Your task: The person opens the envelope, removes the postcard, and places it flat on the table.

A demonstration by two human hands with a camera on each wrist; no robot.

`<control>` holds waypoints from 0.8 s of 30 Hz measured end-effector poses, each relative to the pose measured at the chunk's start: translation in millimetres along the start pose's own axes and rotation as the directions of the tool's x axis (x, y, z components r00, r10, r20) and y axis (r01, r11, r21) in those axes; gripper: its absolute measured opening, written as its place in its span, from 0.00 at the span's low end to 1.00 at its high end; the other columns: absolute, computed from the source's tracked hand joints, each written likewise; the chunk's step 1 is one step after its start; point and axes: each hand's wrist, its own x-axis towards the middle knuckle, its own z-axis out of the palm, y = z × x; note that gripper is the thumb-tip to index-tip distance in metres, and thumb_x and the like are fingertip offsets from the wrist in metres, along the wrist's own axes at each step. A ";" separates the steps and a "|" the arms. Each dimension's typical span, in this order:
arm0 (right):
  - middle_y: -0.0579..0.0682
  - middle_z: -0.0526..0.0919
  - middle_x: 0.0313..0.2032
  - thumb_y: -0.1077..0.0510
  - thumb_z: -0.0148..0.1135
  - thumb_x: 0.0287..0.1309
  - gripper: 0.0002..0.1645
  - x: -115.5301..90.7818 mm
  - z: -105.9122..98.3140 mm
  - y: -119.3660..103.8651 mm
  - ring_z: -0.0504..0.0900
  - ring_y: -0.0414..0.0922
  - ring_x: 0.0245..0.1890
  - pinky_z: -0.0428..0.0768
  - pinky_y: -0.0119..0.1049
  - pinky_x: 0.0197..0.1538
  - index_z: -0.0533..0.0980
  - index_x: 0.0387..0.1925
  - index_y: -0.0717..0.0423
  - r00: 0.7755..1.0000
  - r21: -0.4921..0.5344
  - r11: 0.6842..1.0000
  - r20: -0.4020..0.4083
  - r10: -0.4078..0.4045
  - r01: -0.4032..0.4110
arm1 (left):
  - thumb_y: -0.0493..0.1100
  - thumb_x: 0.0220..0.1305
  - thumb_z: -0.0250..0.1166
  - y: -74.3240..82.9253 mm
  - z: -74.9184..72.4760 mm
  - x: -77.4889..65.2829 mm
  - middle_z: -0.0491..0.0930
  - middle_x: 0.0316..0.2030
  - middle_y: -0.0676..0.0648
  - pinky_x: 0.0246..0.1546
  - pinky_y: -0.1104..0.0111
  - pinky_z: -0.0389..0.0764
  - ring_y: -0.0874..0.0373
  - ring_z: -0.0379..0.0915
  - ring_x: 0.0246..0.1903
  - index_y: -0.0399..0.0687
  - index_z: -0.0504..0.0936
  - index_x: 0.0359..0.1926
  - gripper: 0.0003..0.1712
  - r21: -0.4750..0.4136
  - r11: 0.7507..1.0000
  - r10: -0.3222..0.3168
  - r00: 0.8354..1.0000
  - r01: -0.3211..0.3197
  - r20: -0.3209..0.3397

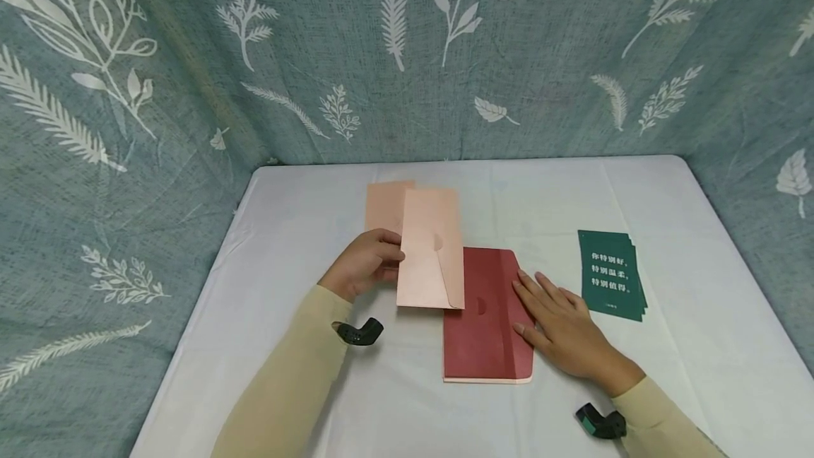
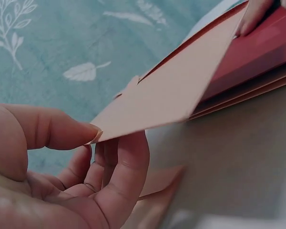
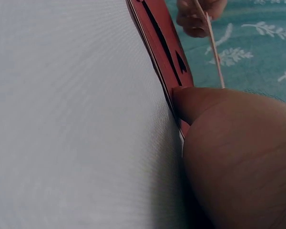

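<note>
The pink envelope (image 1: pixel 430 249) is pinched at its left edge between the thumb and fingers of the left hand (image 1: pixel 369 260); I see it raised over the middle of the table (image 1: pixel 540 203), partly covering the red envelope (image 1: pixel 473 345). The right hand (image 1: pixel 566 327) rests there with fingers extended, grasping nothing. Green cards (image 1: pixel 607 274) lie toward the table's right edge.

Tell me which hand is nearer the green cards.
Right. The right hand touches the red envelope, just left of the green cards; the left hand, holding a pink envelope, is farther off, left of the red envelope.
</note>
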 end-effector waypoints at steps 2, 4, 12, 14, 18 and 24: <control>0.52 0.54 0.86 0.40 0.59 0.80 0.44 0.0 0.0 0.2 0.47 0.59 0.85 0.52 0.64 0.73 0.59 0.86 0.55 1.000 0.000 1.000 0.001 -0.001 0.001 | 0.26 0.69 0.61 -6.0 4.5 -1.0 0.79 0.47 0.37 0.39 0.61 0.86 0.50 0.80 0.40 0.28 0.72 0.58 0.18 -0.016 1.000 -0.007 1.000 0.007 0.024; 0.52 0.54 0.86 0.41 0.59 0.80 0.44 -0.1 0.2 0.2 0.47 0.59 0.85 0.52 0.64 0.73 0.59 0.86 0.55 1.000 0.000 1.000 0.000 -0.003 0.003 | 0.25 0.69 0.61 -12.0 8.9 -2.4 0.79 0.47 0.37 0.40 0.60 0.86 0.50 0.80 0.40 0.28 0.71 0.58 0.18 -0.033 0.999 -0.012 0.999 0.013 0.047; 0.52 0.54 0.86 0.41 0.59 0.80 0.44 -0.8 0.3 -0.9 0.47 0.59 0.84 0.52 0.63 0.73 0.60 0.85 0.56 1.000 0.000 1.000 -0.002 -0.006 0.006 | 0.24 0.68 0.59 -30.5 27.2 -9.5 0.79 0.46 0.37 0.39 0.61 0.86 0.49 0.81 0.38 0.27 0.70 0.58 0.18 -0.067 0.997 -0.025 0.994 0.032 0.102; 0.52 0.54 0.86 0.41 0.59 0.80 0.44 -0.7 0.3 -1.3 0.47 0.59 0.84 0.52 0.63 0.73 0.60 0.85 0.56 1.000 0.001 1.000 -0.004 -0.008 0.008 | 0.23 0.68 0.59 -33.0 31.4 -12.8 0.79 0.46 0.37 0.39 0.61 0.86 0.49 0.81 0.38 0.27 0.70 0.58 0.19 -0.069 0.997 -0.038 0.992 0.046 0.117; 0.52 0.54 0.86 0.41 0.59 0.80 0.44 -0.9 0.8 -1.6 0.47 0.59 0.84 0.51 0.63 0.73 0.60 0.85 0.56 1.000 0.003 1.000 -0.009 -0.011 0.011 | 0.23 0.68 0.60 -36.9 39.6 -19.1 0.79 0.45 0.38 0.39 0.61 0.87 0.48 0.82 0.38 0.28 0.69 0.59 0.20 -0.058 0.996 -0.052 0.987 0.061 0.150; 0.52 0.53 0.86 0.40 0.58 0.81 0.44 -1.7 2.8 -0.6 0.46 0.58 0.85 0.50 0.63 0.74 0.60 0.85 0.55 1.000 0.004 1.000 -0.002 0.001 -0.001 | 0.22 0.67 0.60 -41.6 50.8 -27.8 0.79 0.45 0.37 0.39 0.60 0.87 0.48 0.83 0.38 0.27 0.69 0.60 0.21 -0.050 0.995 -0.078 0.981 0.088 0.177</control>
